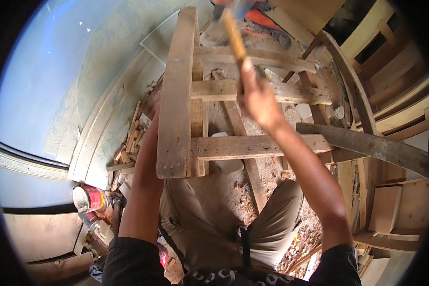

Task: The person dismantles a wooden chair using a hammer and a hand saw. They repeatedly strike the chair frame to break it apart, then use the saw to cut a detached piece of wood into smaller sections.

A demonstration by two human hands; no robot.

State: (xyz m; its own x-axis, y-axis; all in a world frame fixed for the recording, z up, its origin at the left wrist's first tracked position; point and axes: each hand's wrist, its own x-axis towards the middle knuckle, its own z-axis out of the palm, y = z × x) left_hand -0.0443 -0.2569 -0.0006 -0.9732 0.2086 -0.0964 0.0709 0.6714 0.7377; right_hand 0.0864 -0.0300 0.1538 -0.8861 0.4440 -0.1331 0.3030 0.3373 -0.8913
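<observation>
My right hand [258, 97] is closed round the wooden handle of a hammer [234, 35], raised above the slats; its head is blurred near the top edge. Under it stands a rough wooden frame: a wide upright board [175, 95] at the left, with several slats [262, 147] running off to the right. My left hand [152, 102] is at the far left side of the wide board. That board hides most of its fingers, so I cannot see whether they grip the wood.
A curved wooden piece [367, 143] juts out at the right, beside stacked timber [400, 105]. Wood offcuts [133, 138] and a paint can [88, 199] lie at the left, near a blue panel [33, 95]. Debris covers the ground between my knees. Orange-and-dark cloth [267, 24] lies at the back.
</observation>
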